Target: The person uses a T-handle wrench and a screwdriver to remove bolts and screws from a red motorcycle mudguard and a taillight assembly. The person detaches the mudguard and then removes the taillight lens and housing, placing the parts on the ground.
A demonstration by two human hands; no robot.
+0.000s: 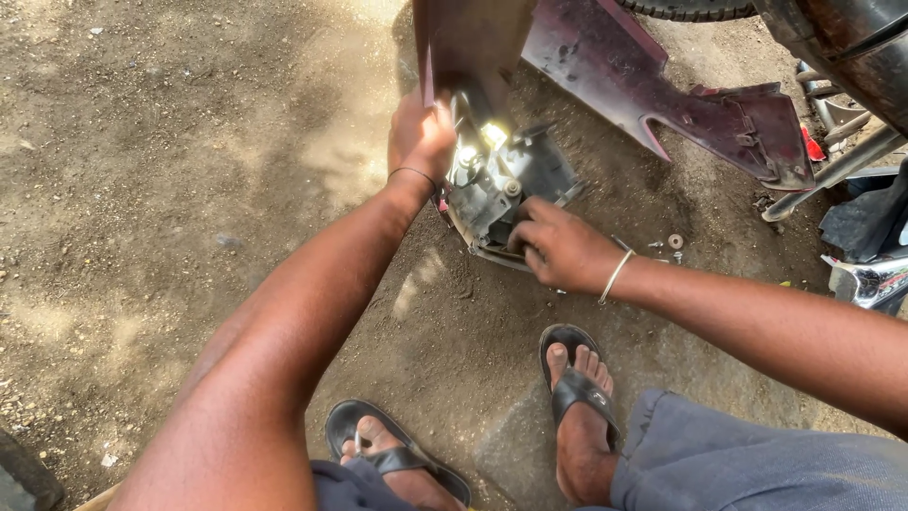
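A dark grey plastic light housing with shiny metal fittings stands on the dirt ground, joined to a maroon body panel that rises above it. My left hand grips the upper left edge of the panel and housing, holding it upright. My right hand rests on the lower right of the housing, fingers curled against its rim. Whether the fingers pinch anything small is hidden.
A second maroon panel lies on the ground behind. A washer and small screws lie on the dirt by my right wrist. Motorcycle parts, a tyre and chrome pieces crowd the right edge. My sandalled feet are below.
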